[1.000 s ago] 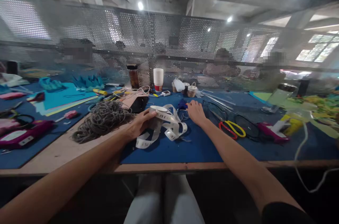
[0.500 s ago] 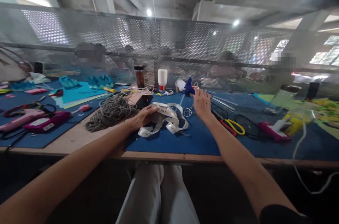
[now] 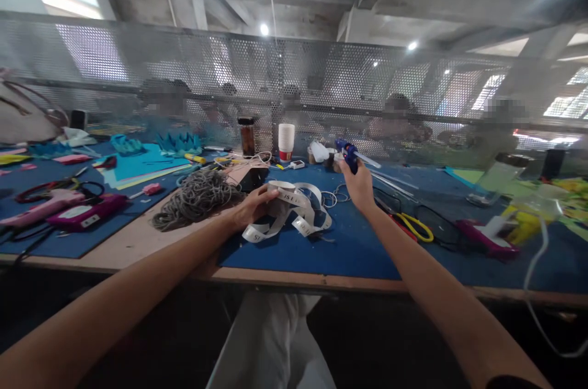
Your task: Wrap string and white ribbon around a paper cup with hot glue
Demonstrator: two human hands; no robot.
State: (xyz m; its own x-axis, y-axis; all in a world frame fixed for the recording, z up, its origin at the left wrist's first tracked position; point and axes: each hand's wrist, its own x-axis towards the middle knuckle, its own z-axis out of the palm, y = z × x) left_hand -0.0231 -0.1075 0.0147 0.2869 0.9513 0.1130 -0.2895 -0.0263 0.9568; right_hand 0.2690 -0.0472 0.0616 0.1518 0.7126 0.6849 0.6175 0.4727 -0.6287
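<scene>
My left hand [image 3: 255, 205] is closed on a white ribbon [image 3: 294, 198] printed with dark letters, whose loose loops trail over the blue mat. In my right hand [image 3: 359, 185] is a blue glue gun [image 3: 348, 155], gripped by its handle and raised above the mat's far side. A clear glue stick [image 3: 367, 159] seems to stick out behind it. Left of my left hand lies a heap of grey cord [image 3: 197, 196]. Pliers with red and yellow handles [image 3: 416, 226] rest to the right of my right wrist.
Stacked paper cups [image 3: 286, 143] and a dark-filled bottle [image 3: 247, 136] stand at the back, before a perforated metal screen [image 3: 316, 70]. Purple devices lie left [image 3: 87, 211] and right [image 3: 487, 239]. A clear bottle [image 3: 498, 177] stands right. Blue paper sheets [image 3: 138, 165] lie left.
My right hand has turned and lifted the blue glue gun, now pointing it differently with its body in plain view. My left hand stays on the ribbon. The view has shifted slightly.
</scene>
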